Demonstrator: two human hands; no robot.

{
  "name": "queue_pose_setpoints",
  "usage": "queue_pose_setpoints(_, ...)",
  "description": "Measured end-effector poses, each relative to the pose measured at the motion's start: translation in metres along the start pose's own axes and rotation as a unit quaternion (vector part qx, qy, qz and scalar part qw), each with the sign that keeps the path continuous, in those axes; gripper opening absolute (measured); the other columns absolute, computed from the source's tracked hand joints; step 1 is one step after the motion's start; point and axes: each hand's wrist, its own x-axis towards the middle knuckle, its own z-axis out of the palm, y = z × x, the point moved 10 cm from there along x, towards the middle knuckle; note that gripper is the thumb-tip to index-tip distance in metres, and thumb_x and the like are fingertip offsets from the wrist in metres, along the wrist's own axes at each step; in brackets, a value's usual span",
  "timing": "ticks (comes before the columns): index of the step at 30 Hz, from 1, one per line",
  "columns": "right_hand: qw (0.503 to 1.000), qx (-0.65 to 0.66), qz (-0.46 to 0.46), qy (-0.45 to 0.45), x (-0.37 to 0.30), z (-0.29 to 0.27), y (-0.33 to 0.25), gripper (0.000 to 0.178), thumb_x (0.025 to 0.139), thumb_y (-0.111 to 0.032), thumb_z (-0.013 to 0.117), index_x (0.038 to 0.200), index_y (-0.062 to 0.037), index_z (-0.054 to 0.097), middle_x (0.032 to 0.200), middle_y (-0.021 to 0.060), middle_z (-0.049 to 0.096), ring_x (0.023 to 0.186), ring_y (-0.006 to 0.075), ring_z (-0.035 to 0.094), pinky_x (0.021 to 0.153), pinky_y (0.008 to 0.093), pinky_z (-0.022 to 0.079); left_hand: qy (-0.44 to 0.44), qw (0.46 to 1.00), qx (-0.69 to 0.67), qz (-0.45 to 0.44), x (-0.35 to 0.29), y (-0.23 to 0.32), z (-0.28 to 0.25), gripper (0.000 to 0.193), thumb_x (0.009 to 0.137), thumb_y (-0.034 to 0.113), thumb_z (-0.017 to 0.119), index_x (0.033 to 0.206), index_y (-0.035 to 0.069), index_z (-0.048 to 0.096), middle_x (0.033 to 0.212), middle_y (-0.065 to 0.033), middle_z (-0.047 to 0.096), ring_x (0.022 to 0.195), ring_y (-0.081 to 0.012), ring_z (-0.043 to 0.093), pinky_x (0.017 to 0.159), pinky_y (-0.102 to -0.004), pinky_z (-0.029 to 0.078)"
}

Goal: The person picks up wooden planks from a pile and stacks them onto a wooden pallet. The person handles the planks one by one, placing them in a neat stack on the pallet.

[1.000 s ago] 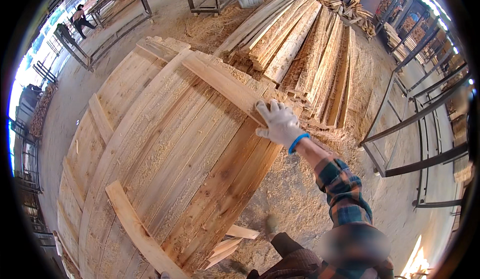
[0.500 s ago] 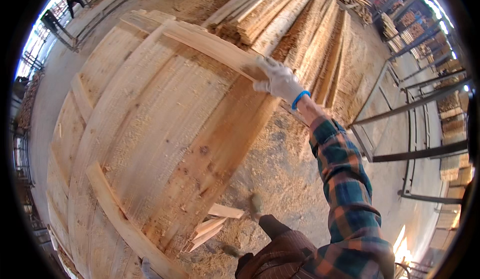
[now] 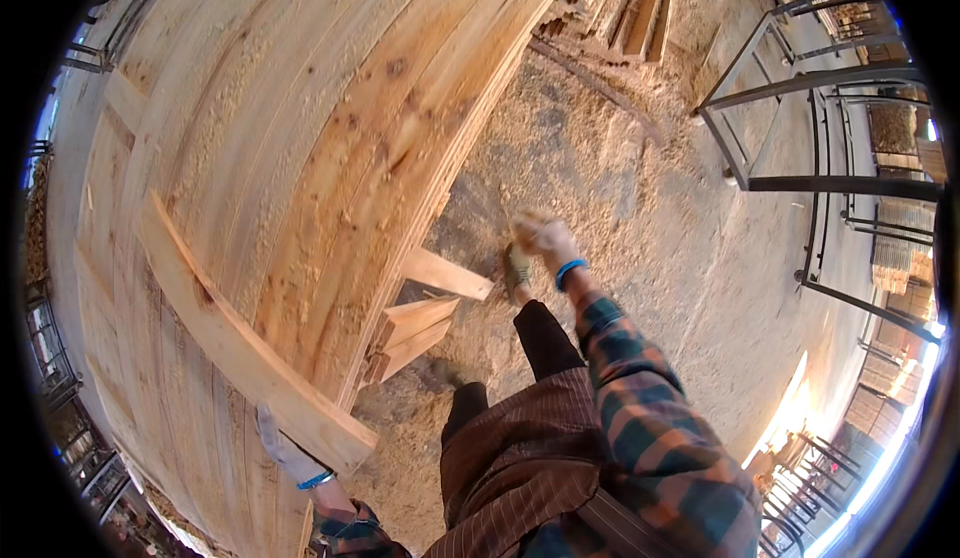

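My left hand [image 3: 288, 453], in a pale glove with a blue cuff, lies against the side of a thick wooden board [image 3: 240, 343] near its closer end. Its fingers look stretched out along that edge, and I cannot see them wrapped around the wood. The board rests across a wide stack of planks [image 3: 330, 158] strewn with sawdust. Right of the stack, my gloved right hand [image 3: 545, 238] hangs over the floor, above my shoe. Motion smears its fingers, so what they hold, if anything, is unclear.
Short wood offcuts [image 3: 420, 323] jut out beside the stack's right side. Sawdust covers the floor [image 3: 600, 188]. Dark metal frames [image 3: 820, 183] stand at the right. More long timber [image 3: 640, 3] lies at the far end, and another crosspiece [image 3: 125, 108] rests on the planks.
My right hand has left the far crosspiece and come back toward me, over the floor. The view has shifted nearer, showing more of my left hand beside the near board.
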Motion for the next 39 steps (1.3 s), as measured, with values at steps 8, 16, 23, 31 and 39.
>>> queue_pose_setpoints(8,0.913,-0.384,0.123,-0.059,-0.016,0.18,0.065,0.08,0.071,-0.039,0.071,0.14,-0.0132,0.039,0.129,0.0213,0.055,0.112,0.0402,0.057,0.092,0.0444,0.047,0.055,0.988,0.096,0.11,-0.015,0.019,-0.016,0.054,0.093,0.037,0.055,0.13,-0.001,0.049,0.132,-0.017,0.05,0.112,-0.0299,0.053,0.095,-0.0411,0.045)
queue_pose_setpoints(16,0.903,-0.388,0.071,-0.173,0.0,0.193,0.111,0.04,0.071,-0.031,0.068,0.106,-0.0117,0.069,0.093,0.0191,0.068,0.091,0.0335,0.066,0.077,0.0438,0.052,0.035,0.982,0.11,0.149,-0.037,0.036,-0.015,0.054,0.089,0.035,0.059,0.128,-0.002,0.05,0.122,-0.016,0.054,0.106,-0.0265,0.057,0.091,-0.0375,0.048)
queue_pose_setpoints(23,0.976,-0.156,0.103,-0.108,-0.134,0.092,-0.07,0.027,0.08,-0.027,0.071,0.086,-0.0004,0.072,0.095,0.0142,0.072,0.091,0.0219,0.068,0.076,0.0318,0.053,-0.059,0.996,-0.007,0.072,-0.031,0.024,0.018,0.054,0.087,0.033,0.062,0.125,-0.003,0.051,0.114,-0.0152,0.059,0.101,-0.0235,0.06,0.087,-0.0343,0.05)
queue_pose_setpoints(31,0.967,-0.08,-0.205,-0.126,-0.055,0.199,-0.455,0.046,0.078,-0.033,0.071,0.1,0.0065,0.068,0.092,0.0131,0.07,0.082,0.0163,0.063,0.073,0.0292,0.048,-0.195,0.946,-0.254,0.055,-0.035,0.046,0.076,0.042,0.087,0.02,0.068,0.122,0.001,0.055,0.104,-0.0066,0.064,0.091,-0.0186,0.063,0.079,-0.0327,0.053)
queue_pose_setpoints(39,0.773,-0.526,-0.332,-0.128,0.007,0.371,-0.429,0.08,0.077,-0.052,0.07,0.14,-0.0111,0.041,0.124,0.0221,0.056,0.108,0.0388,0.057,0.088,0.0451,0.048,-0.084,0.959,-0.257,0.081,-0.009,0.024,0.046,0.041,0.086,0.017,0.07,0.12,0.0,0.057,0.097,-0.0039,0.064,0.081,-0.016,0.063,0.071,-0.03,0.053)
